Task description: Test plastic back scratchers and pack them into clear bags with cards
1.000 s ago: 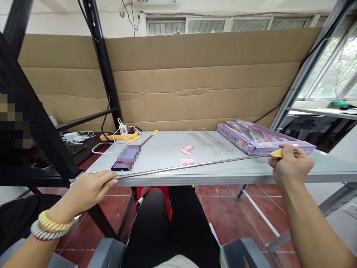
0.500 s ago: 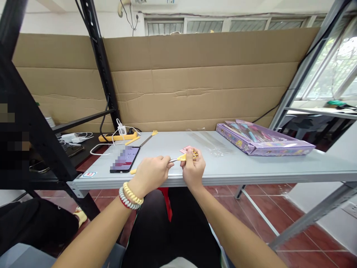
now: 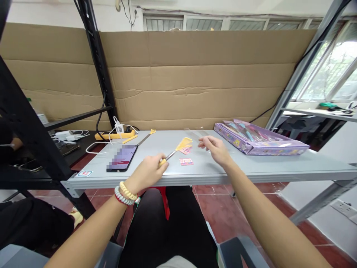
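My left hand [image 3: 149, 172] is closed round the yellow grip of a back scratcher with a metal shaft. The back scratcher's yellow head [image 3: 184, 143] points up and to the right over the table. To its right, my right hand [image 3: 215, 148] hovers with loosely bent fingers, and nothing is visible in them. Beneath the yellow head lies a small pink card [image 3: 185, 150], partly covered. A second pink card [image 3: 186, 162] lies flat nearer the front edge. Clear plastic wrappers [image 3: 195, 133] lie behind, partly hidden by my right hand.
A purple patterned box [image 3: 262, 143] holding wrapped items stands at the right. On the left are a phone [image 3: 122, 158], a metal-shafted tool with a yellow forked head [image 3: 152, 131] and a yellow power strip [image 3: 115, 135] with white cables. A cardboard panel [image 3: 195, 78] stands behind the table.
My right hand has let go of the back scratcher's yellow head and moved right. My left hand still grips the handle. The pink cards now show more fully on the table.
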A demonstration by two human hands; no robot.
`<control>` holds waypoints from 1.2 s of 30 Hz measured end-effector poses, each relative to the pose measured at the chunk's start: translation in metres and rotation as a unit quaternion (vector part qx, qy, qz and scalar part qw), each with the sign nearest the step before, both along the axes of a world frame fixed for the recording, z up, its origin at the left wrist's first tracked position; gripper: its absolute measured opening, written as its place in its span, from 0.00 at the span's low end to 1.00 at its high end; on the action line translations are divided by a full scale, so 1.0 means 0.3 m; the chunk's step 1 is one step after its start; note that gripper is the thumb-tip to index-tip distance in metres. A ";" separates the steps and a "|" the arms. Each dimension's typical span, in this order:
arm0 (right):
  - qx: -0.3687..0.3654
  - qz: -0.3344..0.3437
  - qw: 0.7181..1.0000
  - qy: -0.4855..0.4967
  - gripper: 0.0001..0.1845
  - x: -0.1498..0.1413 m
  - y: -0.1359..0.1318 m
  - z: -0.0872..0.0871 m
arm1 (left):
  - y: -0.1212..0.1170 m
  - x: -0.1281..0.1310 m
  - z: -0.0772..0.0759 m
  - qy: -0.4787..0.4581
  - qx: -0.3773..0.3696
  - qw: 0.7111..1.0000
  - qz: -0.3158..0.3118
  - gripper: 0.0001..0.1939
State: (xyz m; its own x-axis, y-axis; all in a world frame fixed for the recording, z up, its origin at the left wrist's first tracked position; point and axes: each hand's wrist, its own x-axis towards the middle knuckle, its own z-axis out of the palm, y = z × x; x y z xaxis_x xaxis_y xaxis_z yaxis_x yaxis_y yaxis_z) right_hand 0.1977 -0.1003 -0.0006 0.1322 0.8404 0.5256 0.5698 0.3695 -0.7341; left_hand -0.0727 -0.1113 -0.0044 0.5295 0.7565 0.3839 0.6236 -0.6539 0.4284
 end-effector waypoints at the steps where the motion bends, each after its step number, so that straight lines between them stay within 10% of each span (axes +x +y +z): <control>1: -0.019 -0.079 0.995 -0.063 0.23 0.034 0.024 0.003 | 0.010 -0.011 0.002 -0.027 -0.024 0.999 0.014 0.13; 4: -0.146 -0.239 0.926 -0.254 0.22 0.112 0.097 0.005 | 0.023 -0.039 -0.003 -0.121 -0.110 0.985 0.046 0.13; 9: -0.246 -0.266 0.840 -0.404 0.30 0.127 0.142 -0.029 | -0.012 -0.065 -0.045 -0.213 -0.193 0.956 0.066 0.17; 18: -0.136 -0.232 0.888 -0.374 0.26 0.102 0.111 -0.052 | 0.015 -0.062 -0.073 -0.291 -0.216 0.927 0.094 0.19; 21: -0.082 -0.049 0.929 -0.358 0.21 0.047 0.087 -0.031 | 0.025 -0.063 -0.076 -0.288 -0.212 0.929 0.094 0.19; 26: -0.135 0.169 0.911 -0.350 0.22 -0.061 0.063 -0.006 | 0.026 -0.070 -0.083 -0.273 -0.191 0.938 0.096 0.18; 36: -0.288 0.140 0.888 -0.330 0.17 -0.110 0.114 0.028 | 0.015 -0.074 -0.075 -0.242 -0.175 0.950 0.095 0.16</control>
